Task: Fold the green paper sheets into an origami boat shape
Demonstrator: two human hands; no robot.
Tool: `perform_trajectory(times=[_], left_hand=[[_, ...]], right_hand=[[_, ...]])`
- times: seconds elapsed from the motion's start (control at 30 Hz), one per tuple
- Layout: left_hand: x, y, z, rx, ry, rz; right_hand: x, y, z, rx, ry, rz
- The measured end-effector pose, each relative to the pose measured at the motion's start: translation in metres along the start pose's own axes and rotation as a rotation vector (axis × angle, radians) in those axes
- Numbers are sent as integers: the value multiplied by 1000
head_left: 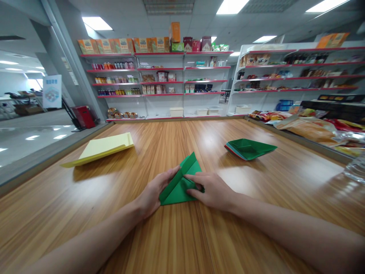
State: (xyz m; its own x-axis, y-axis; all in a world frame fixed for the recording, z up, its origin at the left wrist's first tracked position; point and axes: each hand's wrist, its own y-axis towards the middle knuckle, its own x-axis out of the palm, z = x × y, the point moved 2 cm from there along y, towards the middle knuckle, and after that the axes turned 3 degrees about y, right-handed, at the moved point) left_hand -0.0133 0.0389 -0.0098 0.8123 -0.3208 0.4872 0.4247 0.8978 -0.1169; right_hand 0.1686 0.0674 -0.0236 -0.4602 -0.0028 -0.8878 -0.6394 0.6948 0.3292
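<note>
A green sheet of origami paper [177, 195], folded into a triangular shape with a raised flap, is between my two hands at the middle of the table. My left hand [152, 190] grips its left edge, the fingers partly hidden behind the flap. On the paper's right side rests my right hand [215, 190], with index finger and thumb on the inner face near a crease. To the right lies a small stack of folded papers [251, 148], green on top with red and blue edges below. A pad of yellow paper [104, 148] lies to the left.
The wooden table [114, 236] has a raised rim along its far and side edges. A clear plastic item [356, 169] sits at the right edge. Snack packets [310, 129] are heaped beyond the right rim. Stocked shelves [159, 82] stand behind the table.
</note>
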Motion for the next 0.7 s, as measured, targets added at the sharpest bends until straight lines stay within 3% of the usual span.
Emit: perform_trajectory(times=[0.23,0.37,0.57,0.7], left_hand=[[-5,1,-2,-30,-20,41],[-2,3,-4,-3,-56,4],[-2,2,-4,18,-71,-19],[2,1,-4,-7,-90,-7]], right_hand=[[1,4,-2,-2,-111,-78],[1,7,-1,-2,-125,-105],[1,4,-2,-17,-131,-73],[6,2,-6,-105,-112,-33]])
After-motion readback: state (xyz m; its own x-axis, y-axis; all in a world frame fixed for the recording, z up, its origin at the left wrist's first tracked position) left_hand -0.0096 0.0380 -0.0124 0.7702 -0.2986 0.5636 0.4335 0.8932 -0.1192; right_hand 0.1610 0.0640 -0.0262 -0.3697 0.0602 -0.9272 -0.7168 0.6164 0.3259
